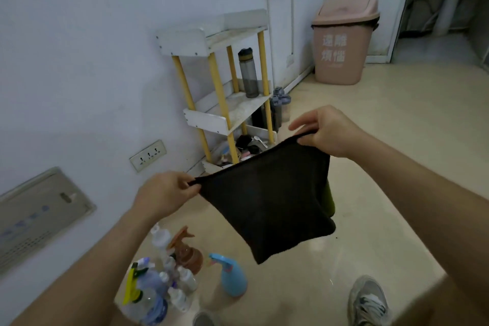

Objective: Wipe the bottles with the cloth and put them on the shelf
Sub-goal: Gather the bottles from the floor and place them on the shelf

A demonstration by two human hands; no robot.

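The black square cloth hides all but a sliver of a dark green bottle and the front of the bottom tier of the white shelf with yellow posts. The cluster of small clear plastic bottles is blurred and partly behind the left forearm. The picture's bottom edge cuts off the grey sneaker.

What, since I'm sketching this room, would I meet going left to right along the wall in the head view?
Grey wall panel → power socket → white shelf → pink bin.
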